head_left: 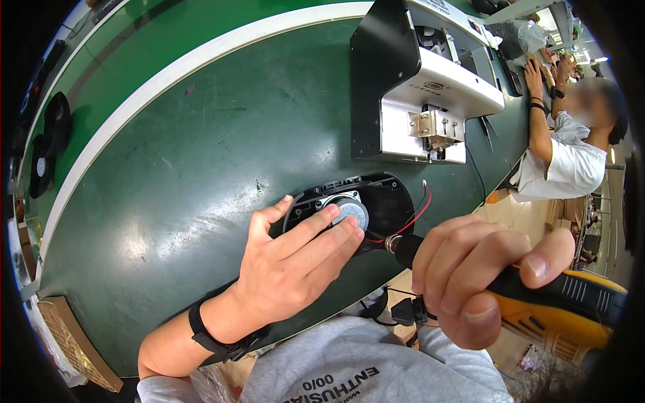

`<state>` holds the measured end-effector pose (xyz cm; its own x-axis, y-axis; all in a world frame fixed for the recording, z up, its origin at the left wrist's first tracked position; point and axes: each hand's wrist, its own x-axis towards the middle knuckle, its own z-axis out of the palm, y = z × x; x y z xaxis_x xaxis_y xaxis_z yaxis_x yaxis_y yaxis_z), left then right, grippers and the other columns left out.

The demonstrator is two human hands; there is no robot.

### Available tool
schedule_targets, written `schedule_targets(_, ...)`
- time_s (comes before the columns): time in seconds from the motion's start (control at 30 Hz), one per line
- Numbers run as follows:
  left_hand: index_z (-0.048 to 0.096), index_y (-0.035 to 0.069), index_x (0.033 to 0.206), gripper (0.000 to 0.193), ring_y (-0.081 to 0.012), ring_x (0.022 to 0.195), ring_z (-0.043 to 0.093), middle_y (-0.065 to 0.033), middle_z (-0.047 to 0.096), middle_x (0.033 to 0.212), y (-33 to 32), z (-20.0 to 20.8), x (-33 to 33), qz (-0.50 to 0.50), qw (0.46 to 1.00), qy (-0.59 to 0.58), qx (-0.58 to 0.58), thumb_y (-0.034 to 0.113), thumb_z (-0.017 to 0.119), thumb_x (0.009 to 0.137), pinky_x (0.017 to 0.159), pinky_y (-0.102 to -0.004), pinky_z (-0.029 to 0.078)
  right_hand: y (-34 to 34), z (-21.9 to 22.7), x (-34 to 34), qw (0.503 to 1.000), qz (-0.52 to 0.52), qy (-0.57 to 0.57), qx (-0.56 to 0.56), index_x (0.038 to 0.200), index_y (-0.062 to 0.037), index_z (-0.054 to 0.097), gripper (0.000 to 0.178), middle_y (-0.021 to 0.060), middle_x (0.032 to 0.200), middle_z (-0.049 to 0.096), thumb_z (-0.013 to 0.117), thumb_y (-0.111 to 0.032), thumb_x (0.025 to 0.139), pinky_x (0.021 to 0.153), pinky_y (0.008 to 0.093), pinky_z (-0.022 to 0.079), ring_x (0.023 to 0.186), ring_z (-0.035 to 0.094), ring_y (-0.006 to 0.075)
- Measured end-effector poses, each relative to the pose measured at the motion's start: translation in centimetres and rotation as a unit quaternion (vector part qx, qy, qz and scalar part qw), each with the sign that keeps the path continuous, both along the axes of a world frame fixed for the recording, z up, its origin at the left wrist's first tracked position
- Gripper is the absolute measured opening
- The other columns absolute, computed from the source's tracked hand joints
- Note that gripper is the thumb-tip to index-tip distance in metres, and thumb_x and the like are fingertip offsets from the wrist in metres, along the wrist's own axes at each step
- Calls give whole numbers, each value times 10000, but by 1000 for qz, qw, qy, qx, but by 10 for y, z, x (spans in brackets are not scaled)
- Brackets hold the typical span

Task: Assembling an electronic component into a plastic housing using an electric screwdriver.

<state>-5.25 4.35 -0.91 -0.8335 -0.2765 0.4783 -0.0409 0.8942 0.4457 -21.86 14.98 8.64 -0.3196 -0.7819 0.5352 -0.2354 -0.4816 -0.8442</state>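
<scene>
My left hand [285, 269] lies over a black plastic speaker housing [393, 198] near the bench's front edge. Its fingertips press on the round grey back of a speaker [351, 213] inside the shell, while the thumb reaches the shell's left rim. In my right hand [470, 275] is a yellow and black electric screwdriver [537, 305], its fingers wrapped round the body. The driver's tip points left, to the housing's near right edge beside my left fingertips; the screw point itself is hidden. A red and black wire pair [424, 208] with a small white plug arches from the housing's right side.
A black and silver metal machine [430, 87] stands at the back right of the green bench [222, 127]. Black shell parts [48, 144] lie at the far left. A brown carton [77, 342] sits at the left front. Another person [564, 148] works farther right.
</scene>
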Motion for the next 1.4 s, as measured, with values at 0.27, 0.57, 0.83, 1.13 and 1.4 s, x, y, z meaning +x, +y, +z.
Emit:
schedule_targets(0.27, 759, 183, 1159, 494, -162, 1136, 679, 43, 730, 1190, 1, 0, 0, -1, 1000, -2, 1, 225, 873, 680, 969, -483, 369, 0, -2, -2, 1000, 9, 18, -9, 1225, -145, 363, 384, 24, 633, 546, 676, -128, 1004, 424, 294, 497, 442, 554, 155)
schedule_targets(0.57, 755, 185, 1170, 496, -161, 1142, 677, 43, 734, 1189, 1, 1, -1, 1, 1000, -6, 6, 231, 871, 690, 964, -481, 370, -3, -6, 0, 999, 22, 26, -38, 1214, -126, 361, 385, 29, 620, 545, 680, -123, 998, 406, 284, 488, 427, 540, 148)
schedule_targets(0.83, 758, 189, 1150, 483, -149, 1135, 678, 54, 735, 1175, 1, -2, -1, 4, 1000, -1, -13, 227, 873, 682, 943, -473, 381, -5, -12, 2, 998, 23, 27, -53, 1179, -119, 357, 381, 27, 615, 550, 689, -116, 993, 392, 277, 482, 418, 534, 136)
schedule_targets(1.13, 778, 191, 1109, 458, -140, 1138, 673, 64, 729, 1172, -1, -3, -4, 4, 1000, 18, -15, 228, 877, 663, 923, -468, 396, -3, -13, -10, 997, 70, 11, -25, 1165, -123, 358, 405, 34, 665, 556, 710, -83, 969, 444, 312, 513, 466, 567, 169)
schedule_targets(1.4, 767, 112, 1035, 253, -146, 1086, 671, 18, 699, 1083, -6, 1, -5, -12, 998, 51, -17, 150, 813, 789, 870, -484, 511, -5, -27, 9, 994, 18, -102, -44, 1119, -60, 392, 390, 81, 697, 549, 691, 56, 898, 535, 341, 494, 549, 551, 191)
